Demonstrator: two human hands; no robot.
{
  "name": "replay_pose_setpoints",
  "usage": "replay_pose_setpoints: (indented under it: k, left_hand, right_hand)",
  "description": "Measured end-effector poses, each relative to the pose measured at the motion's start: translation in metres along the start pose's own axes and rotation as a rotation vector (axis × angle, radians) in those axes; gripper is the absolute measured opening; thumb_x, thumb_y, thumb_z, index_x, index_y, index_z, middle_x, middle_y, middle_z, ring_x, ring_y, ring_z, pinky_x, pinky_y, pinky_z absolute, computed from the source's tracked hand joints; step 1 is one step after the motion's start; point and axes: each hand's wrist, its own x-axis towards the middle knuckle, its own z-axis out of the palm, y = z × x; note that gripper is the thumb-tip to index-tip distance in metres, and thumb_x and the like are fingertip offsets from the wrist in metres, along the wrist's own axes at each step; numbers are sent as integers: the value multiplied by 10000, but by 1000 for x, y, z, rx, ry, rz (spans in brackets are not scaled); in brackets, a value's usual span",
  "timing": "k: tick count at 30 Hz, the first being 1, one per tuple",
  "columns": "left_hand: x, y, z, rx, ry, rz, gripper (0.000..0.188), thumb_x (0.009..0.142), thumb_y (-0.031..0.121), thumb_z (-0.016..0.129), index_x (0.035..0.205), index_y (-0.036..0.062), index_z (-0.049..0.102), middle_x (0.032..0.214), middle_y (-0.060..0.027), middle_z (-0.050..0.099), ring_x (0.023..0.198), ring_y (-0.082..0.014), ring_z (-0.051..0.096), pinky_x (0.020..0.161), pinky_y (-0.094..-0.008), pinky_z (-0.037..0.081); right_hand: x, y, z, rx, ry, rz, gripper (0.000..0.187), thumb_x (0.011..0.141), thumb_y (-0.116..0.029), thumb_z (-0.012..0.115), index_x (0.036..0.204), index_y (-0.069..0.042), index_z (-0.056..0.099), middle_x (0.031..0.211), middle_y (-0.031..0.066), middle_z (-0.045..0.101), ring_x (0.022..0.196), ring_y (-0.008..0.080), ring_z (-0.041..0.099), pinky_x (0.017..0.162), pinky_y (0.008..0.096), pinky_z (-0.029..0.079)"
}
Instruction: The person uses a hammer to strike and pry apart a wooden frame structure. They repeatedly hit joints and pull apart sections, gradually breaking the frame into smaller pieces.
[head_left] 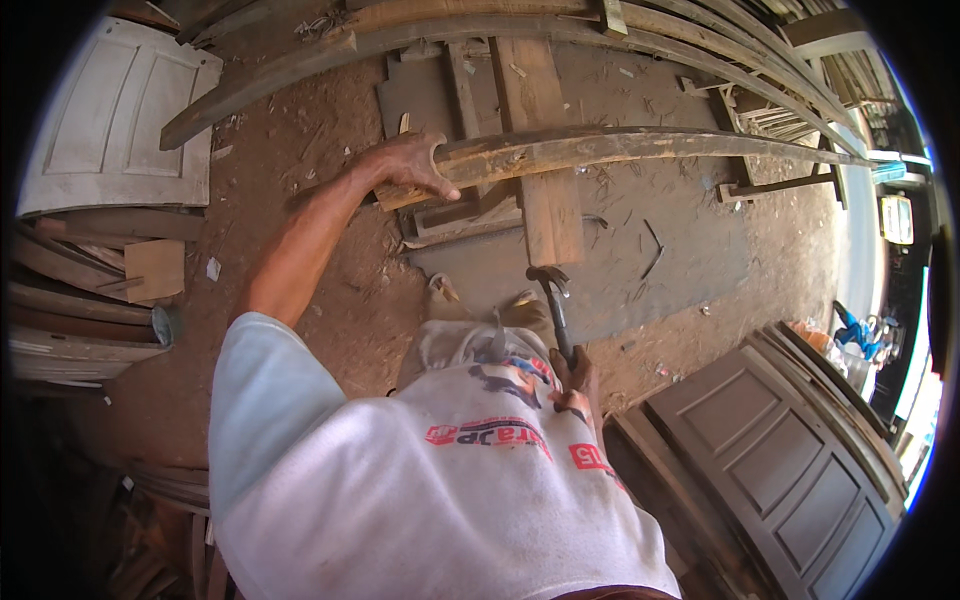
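Gripping beam (620, 146) left hand (408, 163), hammer (557, 310) right hand (580, 380)

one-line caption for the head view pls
Left hand on a long brown wooden beam, right hand holding a dark-handled metal claw hammer.

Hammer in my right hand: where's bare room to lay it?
Mostly bare: gray sheet, right of the bent dark strip; dirt between that sheet and the brown paneled door. Crowded: by your left hand, where the held beam crosses the wide plank.
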Motion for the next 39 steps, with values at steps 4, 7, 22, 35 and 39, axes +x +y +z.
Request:
replay_pose_setpoints:
  k: [4, 7, 22, 35, 39]
  left_hand:
    - [-24, 28, 6, -2, 103, -74, 1169, 586, 515, 926, 1473, -64, 432, 1417, -317, 538, 1332, -403, 543, 1111, -457, 455]
    - [-39, 43, 21, 146, 307, -87, 996, 643, 436, 924, 1430, 5, 492, 1378, -251, 567, 1291, -393, 560, 1093, -487, 461]
    - [-24, 20, 112, 439, 642, -143, 904, 680, 390, 928, 1407, 111, 471, 1289, -164, 544, 1243, -382, 536, 1061, -571, 417]
    - [-36, 12, 70, 160, 252, -146, 1102, 644, 311, 938, 1555, 107, 353, 1468, -245, 483, 1371, -394, 480, 1152, -508, 407]
    - [-57, 38, 114, 334, 454, -158, 1015, 711, 250, 915, 1557, 149, 363, 1406, -229, 493, 1314, -422, 505, 1112, -600, 379]
  right_hand:
    - [2, 2, -3, 54, 11, -47, 431, 907, -388, 741, 893, 22, 610, 654, 189, 592, 583, 215, 536, 562, 421, 447]
    - [8, 7, -10, 46, -29, -70, 429, 910, -385, 742, 890, 22, 607, 651, 193, 587, 573, 223, 528, 557, 423, 446]
    - [51, -24, -57, -15, -57, -339, 398, 942, -353, 727, 918, 21, 594, 631, 188, 546, 558, 260, 463, 564, 417, 443]
    - [51, -41, -48, 123, -74, -214, 431, 954, -389, 711, 897, 19, 584, 680, 91, 512, 667, 159, 450, 588, 372, 415]
    - [56, -27, -44, 137, -60, -253, 390, 965, -349, 710, 921, 22, 597, 686, 45, 518, 681, 132, 438, 577, 352, 410]
